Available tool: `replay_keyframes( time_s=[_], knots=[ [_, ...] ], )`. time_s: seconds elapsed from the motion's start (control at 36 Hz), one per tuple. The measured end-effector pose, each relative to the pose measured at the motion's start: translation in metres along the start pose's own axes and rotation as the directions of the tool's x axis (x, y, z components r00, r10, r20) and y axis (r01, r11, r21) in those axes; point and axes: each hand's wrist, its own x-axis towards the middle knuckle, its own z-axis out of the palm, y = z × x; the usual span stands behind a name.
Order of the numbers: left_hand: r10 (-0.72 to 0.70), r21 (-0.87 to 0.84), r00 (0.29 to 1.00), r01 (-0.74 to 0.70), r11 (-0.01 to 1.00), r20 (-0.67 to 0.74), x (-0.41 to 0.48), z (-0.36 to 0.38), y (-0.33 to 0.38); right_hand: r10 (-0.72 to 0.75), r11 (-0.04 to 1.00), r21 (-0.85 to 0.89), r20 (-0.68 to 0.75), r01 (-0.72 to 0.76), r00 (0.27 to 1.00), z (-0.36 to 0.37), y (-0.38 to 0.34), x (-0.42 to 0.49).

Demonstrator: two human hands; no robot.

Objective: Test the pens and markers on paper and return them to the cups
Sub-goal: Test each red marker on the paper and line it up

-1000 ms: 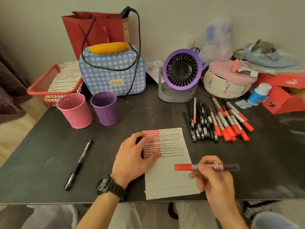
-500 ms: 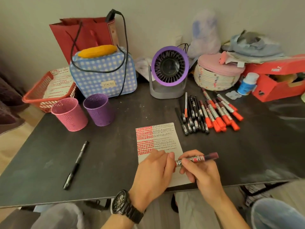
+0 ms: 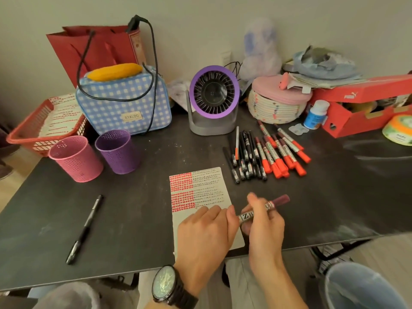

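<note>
We note a dark table (image 3: 138, 210) bearing paper (image 3: 200, 197) at centre, two cups (image 3: 77, 158) left, loose markers (image 3: 265, 152) upper right.

Dim, warm, even indoor light, with no hard glare. The pink cup (image 3: 75, 159) and purple cup (image 3: 117, 151) cast only faint, soft-edged shadows on the dark desk (image 3: 142, 219). Wide-angle distortion bows the desk's edges and tilts the wall (image 3: 312, 23) outward. The right hand (image 3: 265, 221) has a motion-blurred raised fingertip, and the far end of the marker (image 3: 279, 200) is blurred too; the lower corners are soft.
</note>
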Motion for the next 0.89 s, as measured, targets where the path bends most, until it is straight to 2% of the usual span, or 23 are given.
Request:
replay_keyframes(
  time_s=[0.06, 0.08, 0.14, 0.19, 0.25, 0.31, 0.36, 0.39, 0.42, 0.47, 0.53, 0.58, 0.61, 0.64, 0.69, 0.78, 0.83, 0.89],
  knots=[
    [-0.021, -0.002, 1.000, 0.020, 1.000, -0.018, 0.007, -0.004, 0.005, 0.048, 0.989, 0.144, -0.027, -0.044, 0.998, 0.009, -0.014, 0.001],
    [-0.027, 0.000, 0.999, 0.027, 1.000, -0.016, 0.010, -0.007, 0.006, 0.109, 0.947, 0.301, 0.016, -0.109, 0.994, 0.013, -0.023, 0.000],
    [-0.028, 0.007, 1.000, 0.028, 1.000, -0.007, 0.012, -0.011, 0.006, 0.213, 0.794, 0.557, 0.121, -0.244, 0.970, 0.018, -0.037, 0.001],
    [-0.010, 0.003, 1.000, 0.010, 1.000, 0.000, 0.009, -0.014, 0.003, 0.309, 0.713, 0.622, 0.136, -0.324, 0.941, 0.020, -0.046, 0.003],
    [0.005, -0.017, 0.999, -0.005, 1.000, 0.031, 0.004, -0.017, 0.004, 0.366, 0.691, 0.624, 0.131, -0.364, 0.921, 0.021, -0.047, 0.001],
    [-0.074, -0.049, 0.985, 0.082, 0.995, 0.159, -0.002, -0.022, 0.006, 0.384, 0.697, 0.599, 0.153, -0.395, 0.911, 0.023, -0.042, -0.004],
    [-0.211, -0.023, 0.891, 0.240, 0.970, 0.402, -0.010, -0.025, 0.005, 0.372, 0.709, 0.571, 0.195, -0.414, 0.907, 0.019, -0.037, -0.004],
    [-0.268, -0.012, 0.828, 0.315, 0.949, 0.492, -0.017, -0.024, -0.002, 0.350, 0.711, 0.578, 0.204, -0.401, 0.914, 0.012, -0.038, -0.001],
    [-0.349, -0.062, 0.763, 0.452, 0.890, 0.545, -0.024, -0.024, -0.012, 0.319, 0.703, 0.606, 0.198, -0.372, 0.927, 0.002, -0.042, 0.005],
    [-0.517, -0.173, 0.646, 0.702, 0.690, 0.562, -0.038, -0.035, -0.038, 0.252, 0.690, 0.667, 0.141, -0.280, 0.957, -0.023, -0.057, 0.023],
    [-0.645, -0.156, 0.601, 0.777, 0.609, 0.472, -0.045, -0.050, -0.060, 0.222, 0.713, 0.656, 0.122, -0.247, 0.967, -0.043, -0.071, 0.036],
    [-0.716, -0.264, 0.572, 0.820, 0.507, 0.401, -0.049, -0.056, -0.073, 0.241, 0.734, 0.610, 0.178, -0.300, 0.954, -0.049, -0.073, 0.043],
    [-0.721, -0.335, 0.573, 0.817, 0.469, 0.390, -0.047, -0.056, -0.077, 0.261, 0.739, 0.582, 0.218, -0.340, 0.940, -0.046, -0.070, 0.043],
    [-0.699, -0.389, 0.604, 0.791, 0.472, 0.382, -0.045, -0.056, -0.079, 0.278, 0.742, 0.555, 0.256, -0.376, 0.926, -0.040, -0.066, 0.043],
    [-0.596, -0.405, 0.692, 0.722, 0.561, 0.407, -0.038, -0.052, -0.086, 0.299, 0.753, 0.509, 0.300, -0.417, 0.906, -0.026, -0.063, 0.038],
    [-0.420, -0.315, 0.784, 0.585, 0.748, 0.458, -0.028, -0.039, -0.104, 0.314, 0.826, 0.394, 0.272, -0.403, 0.910, -0.009, -0.057, 0.033],
    [-0.316, -0.297, 0.820, 0.489, 0.820, 0.477, -0.022, -0.033, -0.115, 0.352, 0.887, 0.235, 0.218, -0.399, 0.910, -0.001, -0.053, 0.031],
    [-0.235, -0.304, 0.827, 0.429, 0.851, 0.510, -0.020, -0.028, -0.123, 0.367, 0.911, 0.101, 0.238, -0.399, 0.899, 0.003, -0.049, 0.030]
  ],
)
